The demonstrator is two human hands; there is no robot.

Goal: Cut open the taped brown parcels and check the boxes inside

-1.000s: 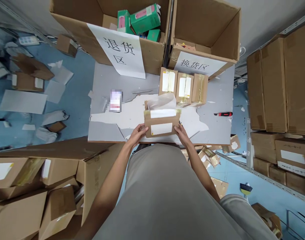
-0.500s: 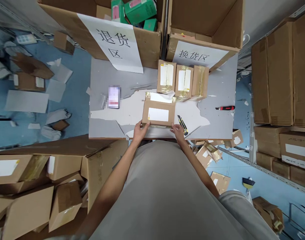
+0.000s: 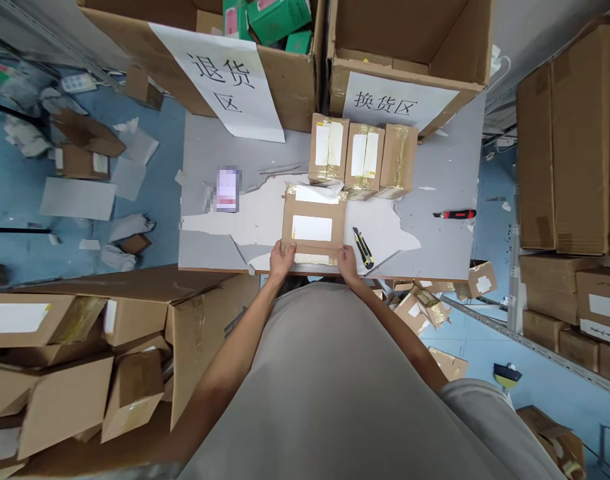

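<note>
Between my two hands is a brown cardboard box with a white label on its top and tape along its edges. My left hand grips its near left corner, thumb on top. The near right corner is held by my right hand, its fingers partly hidden by the box. Right of the box lies a yellow and black utility knife. Three taped cartons stand in a row just behind: a left one, a middle one and a right one.
Two large open cartons stand at the table's back, the left one holding green boxes, the right one with a paper sign. A phone lies left, a red utility knife right. A bin of boxes stands front left.
The near edge of the box has tipped up, so its taped near side now shows. Both hands have shifted slightly along with it, and the view has moved a little.
</note>
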